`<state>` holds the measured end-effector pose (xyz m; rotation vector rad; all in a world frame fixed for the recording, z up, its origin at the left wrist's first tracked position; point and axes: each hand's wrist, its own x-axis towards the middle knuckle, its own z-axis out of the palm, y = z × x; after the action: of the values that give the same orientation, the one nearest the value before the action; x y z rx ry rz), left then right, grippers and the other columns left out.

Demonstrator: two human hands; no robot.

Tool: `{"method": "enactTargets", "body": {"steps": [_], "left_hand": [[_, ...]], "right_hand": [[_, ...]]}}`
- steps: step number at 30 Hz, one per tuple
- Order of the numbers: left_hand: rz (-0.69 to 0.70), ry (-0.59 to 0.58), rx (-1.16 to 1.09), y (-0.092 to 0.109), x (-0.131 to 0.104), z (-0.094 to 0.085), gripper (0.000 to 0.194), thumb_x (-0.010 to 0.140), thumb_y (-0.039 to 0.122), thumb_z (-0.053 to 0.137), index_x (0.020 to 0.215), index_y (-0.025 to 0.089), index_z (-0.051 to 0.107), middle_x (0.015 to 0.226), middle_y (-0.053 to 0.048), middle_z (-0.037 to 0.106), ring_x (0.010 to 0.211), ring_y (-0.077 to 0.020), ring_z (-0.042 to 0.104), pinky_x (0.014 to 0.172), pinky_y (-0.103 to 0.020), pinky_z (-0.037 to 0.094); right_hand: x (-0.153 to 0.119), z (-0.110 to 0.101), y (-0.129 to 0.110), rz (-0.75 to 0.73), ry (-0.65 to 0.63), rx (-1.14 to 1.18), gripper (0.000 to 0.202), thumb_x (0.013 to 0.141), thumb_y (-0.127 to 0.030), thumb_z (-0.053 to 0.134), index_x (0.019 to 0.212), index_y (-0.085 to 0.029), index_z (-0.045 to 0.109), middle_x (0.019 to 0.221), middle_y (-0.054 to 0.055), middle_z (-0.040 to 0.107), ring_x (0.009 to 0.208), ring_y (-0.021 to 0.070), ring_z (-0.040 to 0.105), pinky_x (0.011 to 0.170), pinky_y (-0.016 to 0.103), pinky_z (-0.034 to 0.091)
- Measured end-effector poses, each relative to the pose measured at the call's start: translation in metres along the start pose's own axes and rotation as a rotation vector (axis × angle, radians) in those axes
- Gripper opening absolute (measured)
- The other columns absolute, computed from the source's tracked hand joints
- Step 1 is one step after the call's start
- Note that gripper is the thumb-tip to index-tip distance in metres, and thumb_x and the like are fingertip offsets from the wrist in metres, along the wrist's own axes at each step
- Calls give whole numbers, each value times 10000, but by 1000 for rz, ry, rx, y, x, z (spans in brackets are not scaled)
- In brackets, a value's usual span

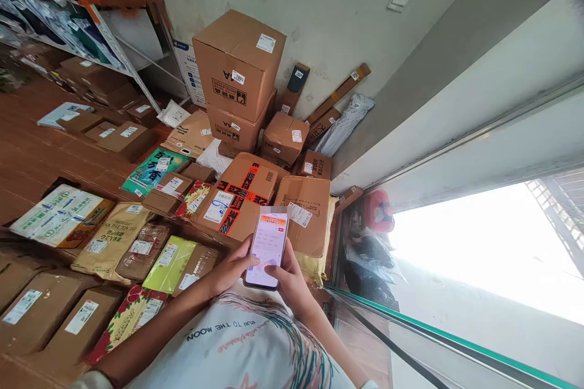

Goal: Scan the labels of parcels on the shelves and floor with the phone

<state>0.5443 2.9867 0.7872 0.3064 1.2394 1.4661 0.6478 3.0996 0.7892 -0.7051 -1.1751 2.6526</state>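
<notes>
A smartphone (269, 243) with a lit, mostly pale screen is held upright between both hands in front of my chest. My left hand (235, 264) grips its left edge, with the thumb over the lower left of the screen. On the right edge, my right hand (291, 273) is closed round the phone, its thumb over the lower part of the screen. Just beyond the phone lies a large carton (262, 179) with red and black tape and a white label. Beside that is a plain brown carton (314, 194), partly behind the phone.
Labelled parcels cover the floor at left, among them a green parcel (148, 173). Large boxes (237, 82) are stacked against the wall. A shelf (107, 36) stands at the back left. At right, a glass panel edge (410, 328) runs beside a bright opening.
</notes>
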Motion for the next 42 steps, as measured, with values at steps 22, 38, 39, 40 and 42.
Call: {"method": "enactTargets", "body": {"steps": [22, 38, 39, 40, 42], "left_hand": [[-14, 51, 43, -1, 2, 1, 548, 747, 317, 562, 1268, 201, 439, 1316, -78, 547, 1231, -248, 467, 1031, -365, 360], [-71, -114, -1, 3, -2, 4, 739, 604, 172, 569, 1314, 216, 368, 1323, -59, 535, 1204, -265, 473, 981, -372, 376], [-71, -113, -1, 2, -2, 3, 722, 613, 171, 568, 1310, 220, 384, 1317, -50, 543, 1208, -257, 470, 989, -364, 371], [-67, -106, 4, 2, -2, 3, 697, 620, 170, 568, 1297, 221, 411, 1309, -41, 552, 1208, -249, 471, 993, -354, 368], [-57, -77, 19, 1, 0, 1, 621, 643, 188, 564, 1257, 215, 474, 1277, -32, 579, 1179, -239, 494, 975, -335, 382]], "right_hand": [[1, -4, 4, -11, -19, 3, 659, 579, -125, 713, 1166, -296, 467, 1082, -24, 659, 951, 197, 609, 834, 326, 470], [15, -1, 5, 117, 312, 202, 370, 647, -495, 698, 869, -209, 624, 853, 19, 724, 931, 251, 642, 793, 354, 496], [16, -1, 5, 117, 327, 200, 361, 648, -491, 700, 857, -206, 631, 849, 20, 726, 939, 250, 642, 794, 349, 496], [17, -1, 6, 114, 334, 203, 349, 648, -481, 703, 850, -204, 636, 849, 20, 729, 947, 250, 642, 794, 347, 496], [18, 0, 6, 114, 329, 233, 360, 637, -483, 707, 855, -203, 645, 848, 22, 734, 953, 255, 645, 795, 353, 498]]}}
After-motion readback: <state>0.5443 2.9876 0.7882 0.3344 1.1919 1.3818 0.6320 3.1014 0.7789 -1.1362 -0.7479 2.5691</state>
